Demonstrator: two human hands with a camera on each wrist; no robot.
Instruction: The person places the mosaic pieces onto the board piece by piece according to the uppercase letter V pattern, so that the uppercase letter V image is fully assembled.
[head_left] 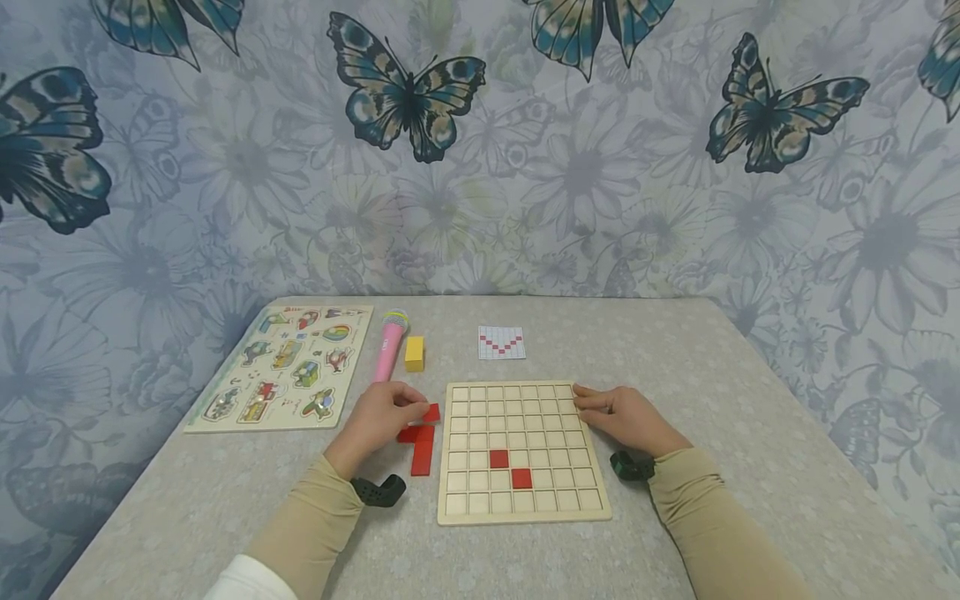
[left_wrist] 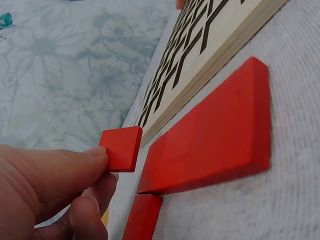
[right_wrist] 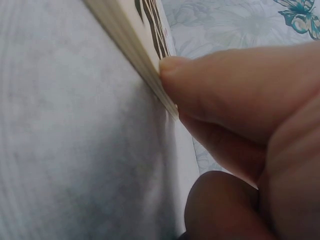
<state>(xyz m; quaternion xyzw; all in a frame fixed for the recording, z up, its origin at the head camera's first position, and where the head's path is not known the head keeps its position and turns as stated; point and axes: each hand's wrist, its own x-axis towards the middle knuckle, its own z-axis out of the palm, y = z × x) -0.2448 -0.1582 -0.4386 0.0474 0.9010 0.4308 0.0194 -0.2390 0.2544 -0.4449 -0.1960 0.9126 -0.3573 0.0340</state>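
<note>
Between thumb and fingers, my left hand (head_left: 381, 417) pinches a red square tile (left_wrist: 121, 149), raised over other tiles left of the board. Below it on the table lie more red tiles (head_left: 422, 452), several set edge to edge in a strip and one beside the strip's far end. A pale wooden grid board (head_left: 525, 518) lies in front of me with two red tiles (head_left: 498, 459) in its squares, set diagonally to each other. At the board's far right corner, my right hand (head_left: 626, 417) holds the edge with thumb and fingertips, its other fingers curled in the right wrist view.
A small white card (head_left: 502, 343) with a red V of squares on a grid lies behind the board. Left of it stand a yellow block (head_left: 415, 354) and a pink toy microphone (head_left: 389, 346). A picture puzzle board (head_left: 281, 367) lies at the far left, before a patterned wall.
</note>
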